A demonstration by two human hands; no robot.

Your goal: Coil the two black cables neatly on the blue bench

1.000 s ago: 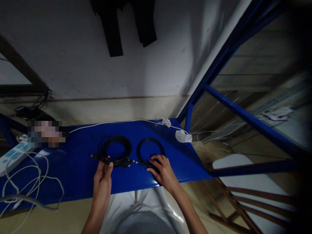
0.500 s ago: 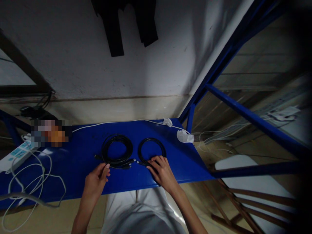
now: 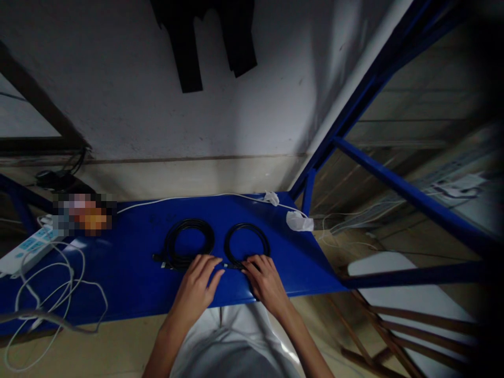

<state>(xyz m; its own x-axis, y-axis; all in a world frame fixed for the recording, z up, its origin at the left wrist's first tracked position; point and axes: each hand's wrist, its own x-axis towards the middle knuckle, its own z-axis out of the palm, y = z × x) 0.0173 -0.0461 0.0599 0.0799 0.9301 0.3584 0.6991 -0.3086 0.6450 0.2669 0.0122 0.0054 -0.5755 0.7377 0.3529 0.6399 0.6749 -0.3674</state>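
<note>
"Black L cable [image 3: 210,239] & R cable [image 3: 247,226], where?"
"Both coiled, side by side on table [image 3: 129,286]."
"Grips?"
"L hand [image 3: 197,289] loosely spread, nr L cable's front; R hand [image 3: 266,281] on R cable, can't tell if gripping."

- Dim light grays the wall [image 3: 220,123], shadowed at right.
- Faint glare spots the tabletop [image 3: 129,273] at left.
- Pixelated patch [image 3: 84,215] at left; right edge fades to black.
</note>
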